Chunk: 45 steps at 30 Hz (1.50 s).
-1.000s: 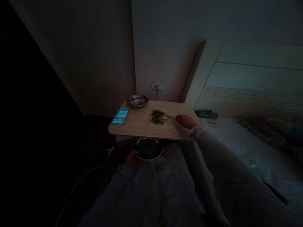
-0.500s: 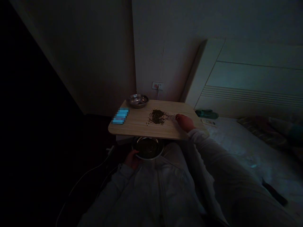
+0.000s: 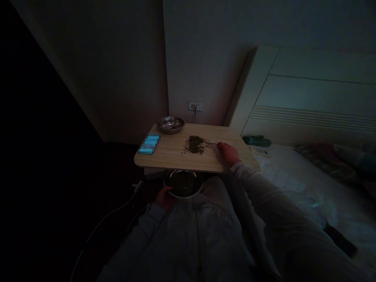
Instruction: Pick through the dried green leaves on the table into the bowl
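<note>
My left hand (image 3: 165, 198) is closed on the near left rim of a metal bowl (image 3: 183, 196), held at my lap just under the table's front edge. Inside the bowl it is dark, and I cannot make out its contents. On the wooden table (image 3: 164, 156), small dark green grains (image 3: 196, 144) lie in a loose heap with strays around it. To the right of the heap, my right hand (image 3: 229, 153) is closed around a thin, pale, see-through utensil (image 3: 211, 145), perhaps a spoon. Its tip points left, at the heap's right edge.
A second metal bowl (image 3: 171, 125) stands at the table's back left. In front of it lies a phone (image 3: 149, 143) with a lit, blurred screen. A wall socket (image 3: 195, 105) is behind, a bed (image 3: 288, 168) at the right, and a white cable (image 3: 110, 213) hangs at lower left.
My right hand and the utensil have shifted very slightly to the left. The heap, both bowls and my left hand look the same.
</note>
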Each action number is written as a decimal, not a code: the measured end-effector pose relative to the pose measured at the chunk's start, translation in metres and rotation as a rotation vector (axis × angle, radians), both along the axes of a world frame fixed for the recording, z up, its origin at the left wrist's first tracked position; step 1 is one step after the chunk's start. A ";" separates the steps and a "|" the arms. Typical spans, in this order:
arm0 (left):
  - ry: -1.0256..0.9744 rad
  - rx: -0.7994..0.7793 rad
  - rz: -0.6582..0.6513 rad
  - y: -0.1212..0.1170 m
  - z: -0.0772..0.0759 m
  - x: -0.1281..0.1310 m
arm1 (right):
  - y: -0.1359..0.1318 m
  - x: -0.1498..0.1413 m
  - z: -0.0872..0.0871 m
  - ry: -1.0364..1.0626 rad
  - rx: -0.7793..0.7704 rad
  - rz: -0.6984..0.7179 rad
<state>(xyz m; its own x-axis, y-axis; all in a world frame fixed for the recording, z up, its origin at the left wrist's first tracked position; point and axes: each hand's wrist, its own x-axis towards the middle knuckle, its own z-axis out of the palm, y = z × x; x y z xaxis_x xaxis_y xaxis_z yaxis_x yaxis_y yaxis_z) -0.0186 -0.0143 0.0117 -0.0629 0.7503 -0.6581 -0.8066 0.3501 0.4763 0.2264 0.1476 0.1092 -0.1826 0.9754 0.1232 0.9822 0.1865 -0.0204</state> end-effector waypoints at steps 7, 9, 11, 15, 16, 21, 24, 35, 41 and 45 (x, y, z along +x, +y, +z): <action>0.012 -0.002 -0.003 0.001 -0.006 -0.003 | -0.001 0.000 -0.013 0.125 0.013 -0.026; 0.017 0.001 0.000 0.001 -0.007 -0.002 | -0.002 0.000 -0.017 0.208 0.019 -0.037; 0.024 -0.008 0.008 0.001 -0.007 -0.002 | -0.003 -0.001 -0.021 0.317 0.036 -0.054; 0.031 -0.004 0.004 0.002 -0.010 -0.003 | -0.004 -0.009 -0.026 0.598 0.090 -0.112; 0.032 0.001 -0.005 0.002 -0.011 -0.003 | -0.003 -0.012 -0.027 0.661 0.091 -0.125; 0.047 0.013 -0.009 0.002 -0.012 -0.003 | -0.004 -0.023 -0.032 0.820 0.051 -0.151; 0.049 -0.014 0.008 0.002 -0.009 -0.002 | -0.006 -0.023 -0.031 0.830 0.044 -0.203; 0.069 -0.012 -0.072 0.000 0.001 0.003 | -0.020 -0.031 -0.028 0.675 -0.005 -0.214; 0.099 -0.047 -0.143 -0.001 0.006 0.006 | -0.026 -0.030 -0.026 0.681 -0.040 -0.178; 0.100 -0.051 -0.161 -0.001 0.007 0.007 | -0.027 -0.031 -0.028 0.683 -0.039 -0.164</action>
<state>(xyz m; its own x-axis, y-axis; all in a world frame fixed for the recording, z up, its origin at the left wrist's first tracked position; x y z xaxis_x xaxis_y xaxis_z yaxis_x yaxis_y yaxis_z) -0.0120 -0.0150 0.0183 -0.0116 0.7217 -0.6921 -0.6875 0.4968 0.5296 0.1957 0.1203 0.0814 0.0729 0.9899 0.1219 0.7628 0.0234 -0.6462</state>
